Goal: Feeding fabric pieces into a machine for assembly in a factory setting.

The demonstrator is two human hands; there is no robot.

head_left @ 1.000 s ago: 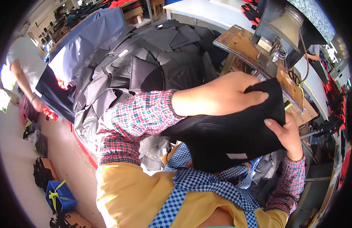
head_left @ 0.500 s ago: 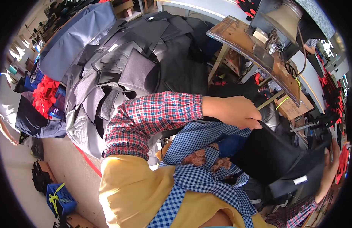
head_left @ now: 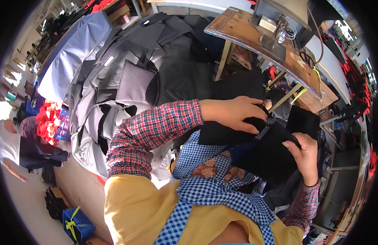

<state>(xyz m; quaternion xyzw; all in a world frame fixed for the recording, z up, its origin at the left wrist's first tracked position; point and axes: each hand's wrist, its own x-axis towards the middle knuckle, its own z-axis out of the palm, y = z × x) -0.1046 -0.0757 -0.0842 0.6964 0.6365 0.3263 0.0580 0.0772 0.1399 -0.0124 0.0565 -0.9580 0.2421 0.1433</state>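
Observation:
My left hand (head_left: 240,115) reaches across from the left, its fingers bent over a black fabric piece (head_left: 215,134) with the thumb below. The ends of some fingers are lost against the dark cloth. Farther right, my right hand (head_left: 306,153) pinches the folded edge of another black fabric panel (head_left: 264,157), thumb on top. This panel spreads over my lap in front of the blue checked apron (head_left: 213,190). Beyond the right hand a black flap (head_left: 303,120) stands up; whether it belongs to the same panel I cannot tell.
A big heap of black and grey fabric pieces (head_left: 136,85) lies ahead and left. A worn wooden table (head_left: 238,26) with scissors (head_left: 306,60) stands ahead right, a cardboard box (head_left: 315,96) below it. At lower left are a blue basket (head_left: 84,228) and another person (head_left: 11,143).
My right hand has come in from the far right and now grips the folded panel edge. The left hand has shifted slightly left, and the black fabric between them is bunched closer.

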